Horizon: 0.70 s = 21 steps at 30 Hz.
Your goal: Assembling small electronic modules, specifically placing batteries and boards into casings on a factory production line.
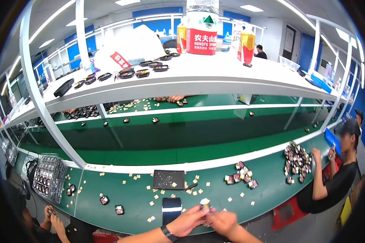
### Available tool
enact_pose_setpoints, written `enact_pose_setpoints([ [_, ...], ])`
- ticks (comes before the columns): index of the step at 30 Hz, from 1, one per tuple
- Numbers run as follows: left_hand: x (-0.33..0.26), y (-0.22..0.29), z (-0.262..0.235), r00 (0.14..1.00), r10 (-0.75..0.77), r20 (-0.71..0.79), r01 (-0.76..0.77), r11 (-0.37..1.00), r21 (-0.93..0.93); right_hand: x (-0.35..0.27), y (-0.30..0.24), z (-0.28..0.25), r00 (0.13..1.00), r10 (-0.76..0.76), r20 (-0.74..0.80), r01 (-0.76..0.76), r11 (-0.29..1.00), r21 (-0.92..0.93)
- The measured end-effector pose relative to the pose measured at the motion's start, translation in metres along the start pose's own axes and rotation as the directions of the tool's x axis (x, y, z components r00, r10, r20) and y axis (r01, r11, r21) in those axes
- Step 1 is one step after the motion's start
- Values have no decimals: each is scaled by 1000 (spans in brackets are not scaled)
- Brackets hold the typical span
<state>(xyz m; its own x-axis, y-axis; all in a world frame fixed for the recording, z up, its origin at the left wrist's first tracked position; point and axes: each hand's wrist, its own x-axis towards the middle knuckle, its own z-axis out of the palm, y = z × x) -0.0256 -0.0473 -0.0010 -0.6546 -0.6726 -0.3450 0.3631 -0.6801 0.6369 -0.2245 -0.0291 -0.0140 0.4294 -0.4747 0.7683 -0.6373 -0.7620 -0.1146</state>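
Observation:
Close to the green bench's near edge, my left hand (189,221) is closed around a small part with a white and yellow top (205,202); its lower portion is hidden by the fingers. Against it, my right hand (225,222) is closed too, fingers pinched at the part's lower side, and what they hold is hidden. Left of my hands stands a black block with a pale band (172,209). Beyond it lies a shallow black tray (168,179), with a thin dark tool (187,188) beside its near right corner. Small tan chips (156,197) are scattered around.
Small dark cased parts form a cluster (241,175) and a larger pile (297,161) to the right, by a seated co-worker (336,178). Clear plastic trays (48,178) stack at left, near another person's hands (54,218). A white shelf (198,79) holding bottles crosses above.

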Motion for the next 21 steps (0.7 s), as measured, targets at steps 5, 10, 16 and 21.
enact_pose_setpoints([
  [5, 12, 11, -11, 977, 138, -164, -140, 990, 0, 20, 15, -10, 930, 196, 310, -314, 864, 393],
  [10, 10, 11, -7, 901, 340, -268, -245, 912, 330, 19, 41, -35, 585, 489, 647, -788, 155, 596],
  [16, 17, 23, 30, 882, 291, -371, -152, 920, 362, 0, 61, -36, 267, 425, 865, -771, -445, 456],
  [21, 38, 41, 58, 899, 320, -299, -131, 848, 513, -6, 66, -41, 370, 407, 835, -676, -499, 543],
])
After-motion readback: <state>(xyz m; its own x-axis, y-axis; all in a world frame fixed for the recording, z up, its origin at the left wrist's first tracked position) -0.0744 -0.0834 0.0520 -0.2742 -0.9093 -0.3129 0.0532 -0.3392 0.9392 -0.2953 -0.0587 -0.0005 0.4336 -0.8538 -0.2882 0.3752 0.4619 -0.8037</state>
